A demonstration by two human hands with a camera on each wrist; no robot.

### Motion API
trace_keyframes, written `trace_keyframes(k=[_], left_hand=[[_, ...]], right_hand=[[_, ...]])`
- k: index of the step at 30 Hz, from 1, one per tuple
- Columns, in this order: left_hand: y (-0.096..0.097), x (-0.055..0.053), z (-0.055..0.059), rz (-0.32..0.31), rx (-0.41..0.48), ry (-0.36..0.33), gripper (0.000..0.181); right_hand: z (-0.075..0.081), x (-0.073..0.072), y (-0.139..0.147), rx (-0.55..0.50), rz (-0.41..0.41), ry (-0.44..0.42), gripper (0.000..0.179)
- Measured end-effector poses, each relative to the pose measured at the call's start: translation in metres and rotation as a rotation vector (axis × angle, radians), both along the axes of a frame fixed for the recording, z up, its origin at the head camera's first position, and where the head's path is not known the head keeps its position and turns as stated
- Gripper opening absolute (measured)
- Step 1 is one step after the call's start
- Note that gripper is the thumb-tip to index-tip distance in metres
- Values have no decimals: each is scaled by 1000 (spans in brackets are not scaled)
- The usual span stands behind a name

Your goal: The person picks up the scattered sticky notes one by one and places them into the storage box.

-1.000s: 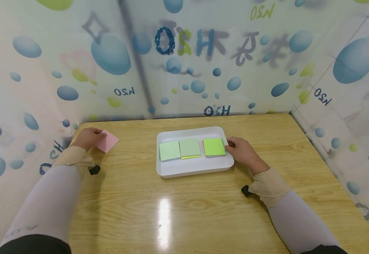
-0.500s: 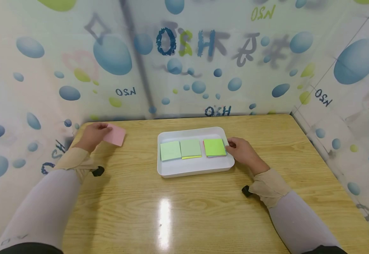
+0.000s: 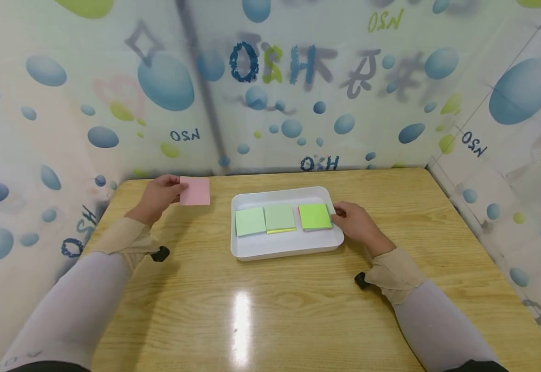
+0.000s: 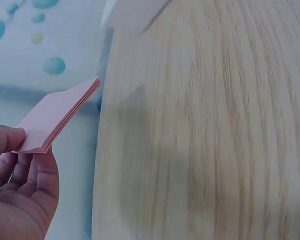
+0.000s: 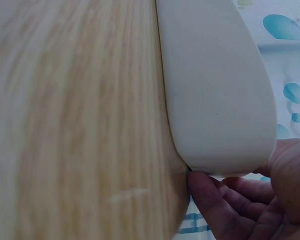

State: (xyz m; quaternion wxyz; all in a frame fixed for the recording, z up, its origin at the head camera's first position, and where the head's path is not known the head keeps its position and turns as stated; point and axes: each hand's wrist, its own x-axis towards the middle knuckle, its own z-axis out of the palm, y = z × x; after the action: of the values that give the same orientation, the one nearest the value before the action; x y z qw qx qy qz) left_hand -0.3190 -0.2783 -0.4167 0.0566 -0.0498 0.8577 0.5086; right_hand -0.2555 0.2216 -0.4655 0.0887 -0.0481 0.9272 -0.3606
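In the head view my left hand (image 3: 159, 196) pinches a pink sticky note pad (image 3: 197, 191) by its left edge, left of the white tray (image 3: 284, 251). The left wrist view shows the thumb on top of the pad (image 4: 55, 117) and curled fingers beneath, with the pad held above the table. My right hand (image 3: 358, 223) grips the tray's right end. From the right wrist, the thumb is at the tray's rim and a finger at its bottom edge (image 5: 215, 100). Inside the tray lie two pale green pads (image 3: 250, 221) side by side and a lime green pad (image 3: 314, 216).
The tray stands on a wooden table (image 3: 196, 310), which meets a patterned wall covering (image 3: 270, 124) at the back. Yellow shows under the second pale green pad, and a pink edge beside the lime one. Walls also stand at left and right.
My left hand has lifted the pink sticky note pad and carried it right, toward the tray. The right hand and tray have stayed in place.
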Motion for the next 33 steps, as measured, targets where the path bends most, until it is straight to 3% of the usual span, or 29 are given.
trace_keyframes(k=[8, 17, 23, 33], left_hand=[[37, 5, 10, -13, 150, -43, 23], [82, 15, 14, -58, 177, -50, 27], [108, 18, 9, -89, 239, -80, 24], [144, 18, -11, -106, 301, -135, 19]], right_hand=[[0, 0, 0, -1, -1, 0, 43], [0, 0, 0, -4, -7, -6, 43], [1, 0, 0, -10, -6, -5, 43], [-1, -1, 1, -4, 0, 1, 43]])
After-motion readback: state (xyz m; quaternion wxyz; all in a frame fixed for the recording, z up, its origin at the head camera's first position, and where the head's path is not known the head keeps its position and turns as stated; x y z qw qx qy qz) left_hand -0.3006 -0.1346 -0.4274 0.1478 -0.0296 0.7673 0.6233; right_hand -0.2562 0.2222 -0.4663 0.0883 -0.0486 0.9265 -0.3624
